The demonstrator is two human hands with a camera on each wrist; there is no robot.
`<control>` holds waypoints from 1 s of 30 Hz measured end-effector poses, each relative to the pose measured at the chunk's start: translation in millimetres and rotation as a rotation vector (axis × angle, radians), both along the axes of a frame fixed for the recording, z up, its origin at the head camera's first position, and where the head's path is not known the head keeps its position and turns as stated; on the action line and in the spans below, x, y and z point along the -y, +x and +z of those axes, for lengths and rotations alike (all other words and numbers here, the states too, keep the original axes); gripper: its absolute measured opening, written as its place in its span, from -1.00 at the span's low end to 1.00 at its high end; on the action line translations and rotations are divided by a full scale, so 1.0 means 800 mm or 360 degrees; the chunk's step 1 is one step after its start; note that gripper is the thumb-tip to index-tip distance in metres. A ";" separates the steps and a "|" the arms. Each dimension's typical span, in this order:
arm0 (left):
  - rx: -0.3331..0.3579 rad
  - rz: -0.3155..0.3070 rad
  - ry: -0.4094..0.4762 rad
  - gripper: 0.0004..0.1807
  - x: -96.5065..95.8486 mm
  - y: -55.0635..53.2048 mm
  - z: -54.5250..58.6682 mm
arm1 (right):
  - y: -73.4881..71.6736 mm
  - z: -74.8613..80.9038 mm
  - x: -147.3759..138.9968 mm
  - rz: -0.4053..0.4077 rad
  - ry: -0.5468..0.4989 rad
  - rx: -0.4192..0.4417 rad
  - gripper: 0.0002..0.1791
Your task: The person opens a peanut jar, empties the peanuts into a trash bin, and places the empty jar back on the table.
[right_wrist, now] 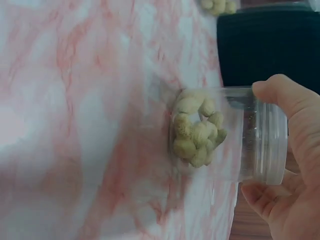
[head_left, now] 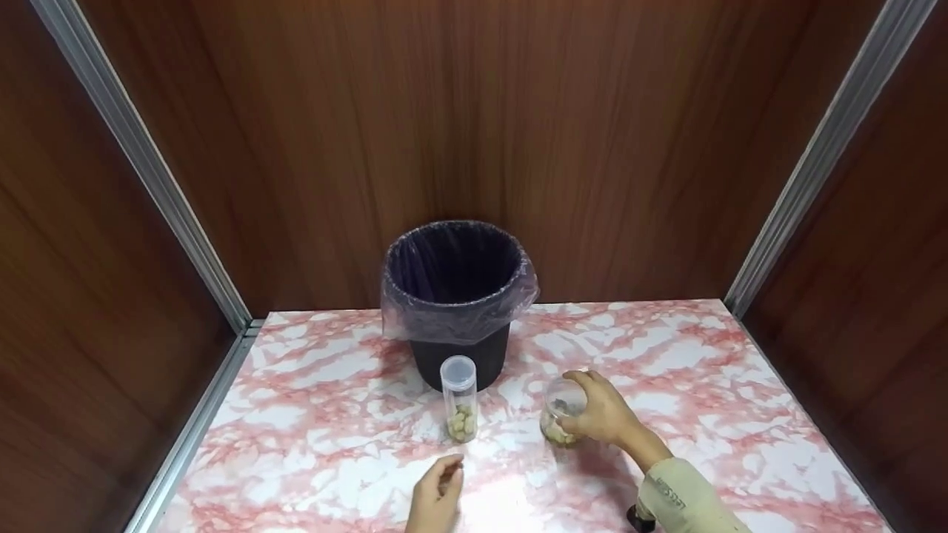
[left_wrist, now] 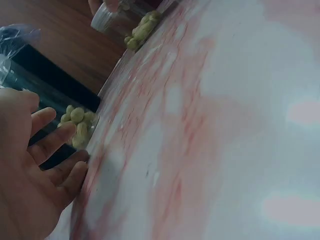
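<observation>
My right hand (head_left: pixel 603 413) grips a wide, clear plastic jar (head_left: pixel 552 426) near its top. In the right wrist view the thumb and fingers lie on opposite sides of its translucent screw lid (right_wrist: pixel 274 150). Pale yellowish, peanut-like pieces (right_wrist: pixel 199 132) fill the bottom of that jar. A taller, narrow clear jar (head_left: pixel 460 400) stands upright to the left, its lid on and similar pieces (head_left: pixel 461 423) low inside. Nearest to it is my left hand (head_left: pixel 437 492), empty, with loosely bent fingers (left_wrist: pixel 56 142) in front of the tall jar.
Behind the tall jar stands a black bin (head_left: pixel 459 355) lined with a thin purplish bag (head_left: pixel 444 322). The table (head_left: pixel 318 444) has a red and white marbled top. Brown wood-look panels (head_left: pixel 629 148) with metal corner strips enclose it at the back and sides.
</observation>
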State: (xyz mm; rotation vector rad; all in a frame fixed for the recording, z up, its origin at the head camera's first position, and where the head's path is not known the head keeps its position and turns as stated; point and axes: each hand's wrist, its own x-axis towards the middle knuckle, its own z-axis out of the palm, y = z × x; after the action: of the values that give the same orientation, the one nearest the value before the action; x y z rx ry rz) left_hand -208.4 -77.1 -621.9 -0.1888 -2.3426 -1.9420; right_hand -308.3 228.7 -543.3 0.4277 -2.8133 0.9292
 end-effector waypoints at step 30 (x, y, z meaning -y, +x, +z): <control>0.0214 -0.0731 0.1540 -0.30 -0.088 0.000 0.046 | 0.118 0.039 0.046 0.0339 -0.1009 0.0246 -0.17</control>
State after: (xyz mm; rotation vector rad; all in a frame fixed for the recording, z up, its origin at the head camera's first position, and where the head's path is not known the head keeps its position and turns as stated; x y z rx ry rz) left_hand -208.0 -6.9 -585.3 -0.5407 -1.2089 -3.1120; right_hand -213.6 192.2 -512.2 0.5794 -2.4251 1.8764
